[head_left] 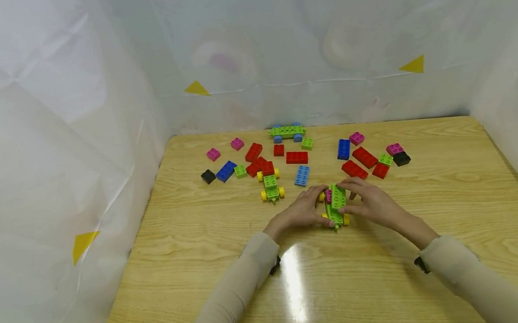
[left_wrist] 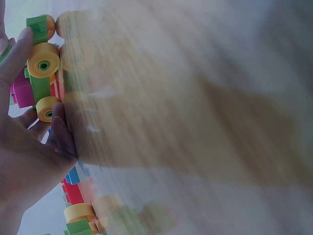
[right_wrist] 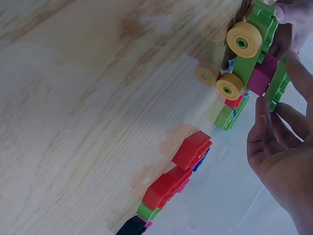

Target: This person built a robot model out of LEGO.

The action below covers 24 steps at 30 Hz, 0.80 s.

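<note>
A light green toy car base [head_left: 335,218] with yellow wheels stands on the table between the two hands. My left hand [head_left: 302,211] grips it from the left, thumb at the near end and fingers toward the far wheels. A magenta brick [right_wrist: 263,76] sits on the base. Over that brick lies a long light green brick [head_left: 338,196], which my right hand [head_left: 374,202] pinches between thumb and fingertips. In the right wrist view, the green brick appears against the magenta brick's top; whether it is pressed fully down I cannot tell.
Left of the hands stands another green car base [head_left: 271,187] with yellow wheels and a red brick. A green base with blue wheels [head_left: 287,131] is at the back edge. Red bricks [head_left: 297,157], a light blue brick [head_left: 302,175], dark blue [head_left: 343,149] and black bricks [head_left: 401,158] lie scattered around.
</note>
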Tool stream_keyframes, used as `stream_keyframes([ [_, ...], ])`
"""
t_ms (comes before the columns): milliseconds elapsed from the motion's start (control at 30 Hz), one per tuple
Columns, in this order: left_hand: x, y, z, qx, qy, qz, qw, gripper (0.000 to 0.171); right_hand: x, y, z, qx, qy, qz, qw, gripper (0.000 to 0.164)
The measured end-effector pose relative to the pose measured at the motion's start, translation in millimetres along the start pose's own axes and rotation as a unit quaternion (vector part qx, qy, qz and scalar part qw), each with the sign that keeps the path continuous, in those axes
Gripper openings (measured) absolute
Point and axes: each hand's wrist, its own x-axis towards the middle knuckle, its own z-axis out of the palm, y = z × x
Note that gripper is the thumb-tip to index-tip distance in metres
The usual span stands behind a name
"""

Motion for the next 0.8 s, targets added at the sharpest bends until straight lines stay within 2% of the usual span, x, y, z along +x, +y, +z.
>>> stream_keyframes([
  [467,1.2,-1.0,1.1,-0.004,-0.001,0.005,1.0,0.097,-3.4,-1.9,-0.6,0.009,-0.008,-0.034,0.999,0.06],
  [800,-0.5,0.2,0.8,-0.014,-0.004,-0.005,0.9999,0.097,6.4,-5.1,-7.5,-0.007,-0.061,-0.033,0.998,0.061],
])
